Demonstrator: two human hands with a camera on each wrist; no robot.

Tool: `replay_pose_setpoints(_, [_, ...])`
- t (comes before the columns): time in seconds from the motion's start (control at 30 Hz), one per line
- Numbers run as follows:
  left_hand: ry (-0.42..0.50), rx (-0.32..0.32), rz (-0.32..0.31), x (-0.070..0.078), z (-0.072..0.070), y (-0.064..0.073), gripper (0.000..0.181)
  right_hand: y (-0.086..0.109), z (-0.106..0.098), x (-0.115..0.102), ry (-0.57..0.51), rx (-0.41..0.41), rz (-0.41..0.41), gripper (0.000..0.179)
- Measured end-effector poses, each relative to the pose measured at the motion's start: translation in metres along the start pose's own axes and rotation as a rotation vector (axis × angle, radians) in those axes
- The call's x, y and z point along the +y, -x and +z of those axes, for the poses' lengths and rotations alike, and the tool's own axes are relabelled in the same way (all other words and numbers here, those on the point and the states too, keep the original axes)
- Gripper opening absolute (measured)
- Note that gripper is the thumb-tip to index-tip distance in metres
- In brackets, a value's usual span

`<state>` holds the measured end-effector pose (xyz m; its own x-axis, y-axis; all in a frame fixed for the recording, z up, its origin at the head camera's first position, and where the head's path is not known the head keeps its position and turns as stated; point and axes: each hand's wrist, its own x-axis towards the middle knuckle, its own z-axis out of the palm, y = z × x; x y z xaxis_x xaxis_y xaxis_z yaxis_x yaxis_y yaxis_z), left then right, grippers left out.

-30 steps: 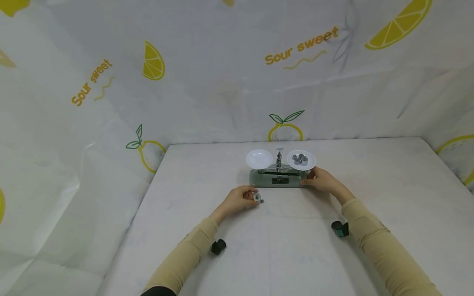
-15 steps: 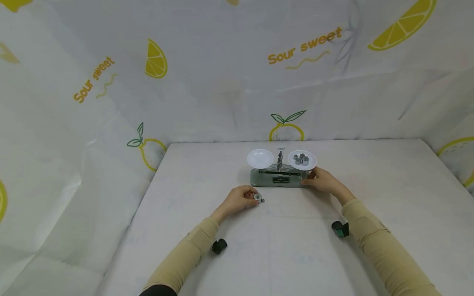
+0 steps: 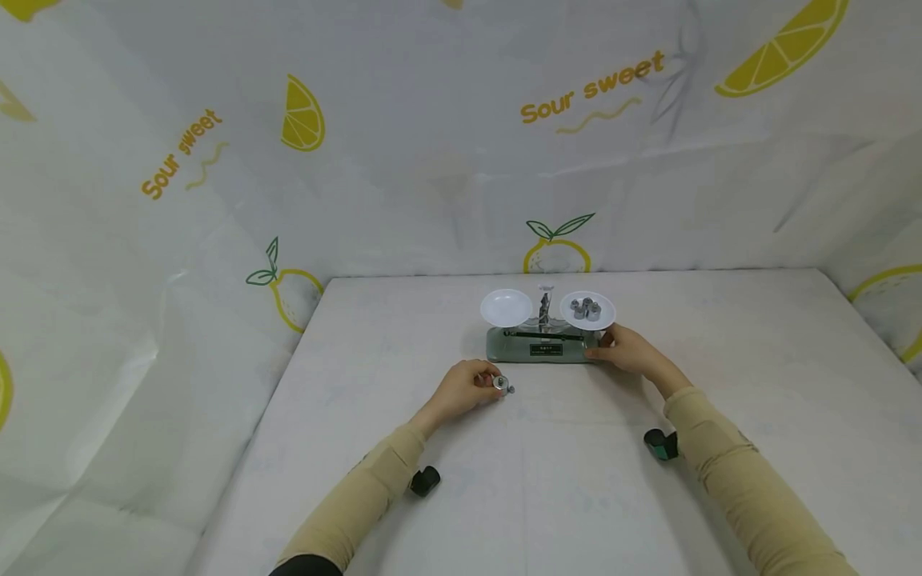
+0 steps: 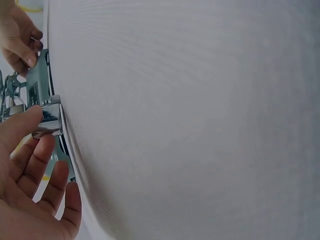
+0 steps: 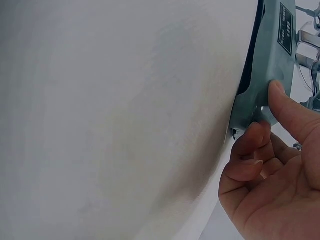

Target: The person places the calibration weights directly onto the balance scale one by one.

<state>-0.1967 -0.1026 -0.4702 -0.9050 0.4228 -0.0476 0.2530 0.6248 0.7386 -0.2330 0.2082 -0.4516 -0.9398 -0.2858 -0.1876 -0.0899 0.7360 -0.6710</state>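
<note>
A green-based balance scale (image 3: 545,350) stands toward the back of the table. Its left pan (image 3: 506,308) has nothing on it, while several metal weights (image 3: 587,309) sit together on the right pan (image 3: 608,314). In front of the base, my left hand (image 3: 463,389) pinches a shiny cylindrical weight (image 4: 48,122) between thumb and forefinger, low at the table. A smaller weight (image 3: 511,390) stands right beside it. My right hand (image 3: 632,352) holds the right end of the scale's base, thumb (image 5: 281,97) on its front face and the other fingers curled at its end.
A white cloth covers the table (image 3: 562,488), and a white lemon-print sheet (image 3: 418,144) hangs behind and to the left. Black wrist cameras (image 3: 425,481) stick out inward from the beige sleeves (image 3: 742,472).
</note>
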Motion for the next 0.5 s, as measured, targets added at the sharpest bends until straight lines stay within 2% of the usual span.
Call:
replay_pose_setpoints(0.2, [-0.038, 0.023, 0.033, 0.005, -0.002, 0.003, 0.025, 0.0, 0.0, 0.001, -0.009, -0.003, 0.01, 0.048])
replay_pose_setpoints(0.5, [-0.108, 0.099, 0.093, 0.013, -0.006, 0.004, 0.022, 0.0, 0.0, 0.001, -0.012, 0.005, 0.0, 0.049])
